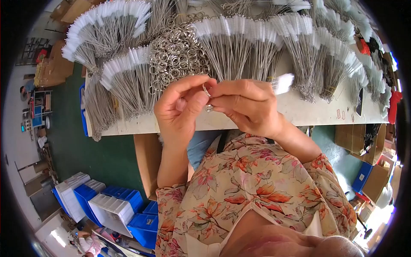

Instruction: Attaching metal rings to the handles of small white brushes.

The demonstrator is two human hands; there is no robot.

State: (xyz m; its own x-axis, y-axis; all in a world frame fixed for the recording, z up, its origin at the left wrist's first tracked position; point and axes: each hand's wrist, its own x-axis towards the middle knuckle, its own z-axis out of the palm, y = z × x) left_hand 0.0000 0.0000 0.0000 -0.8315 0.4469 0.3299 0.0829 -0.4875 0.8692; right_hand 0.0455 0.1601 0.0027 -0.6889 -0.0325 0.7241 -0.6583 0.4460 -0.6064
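My left hand [182, 105] is closed, its thumb and forefinger pinching a silvery metal ring [206, 90] above the table's near edge. My right hand [250, 100] is closed on a thin wire-handled brush; the white bristle head [283, 83] sticks out past the knuckles, and most of the handle is hidden in the fingers. Between the two hands a small shiny wire loop [209, 108] shows just under the ring. Whether ring and loop are linked I cannot tell. Behind the hands lies a heap of loose metal rings [177, 53].
Bundles of white-tipped wire brushes [231, 47] cover much of the pale table [308, 115], with more bundles at left [128, 81]. Blue and white plastic crates [111, 210] stand on the green floor at lower left. Cardboard boxes [359, 141] sit at right.
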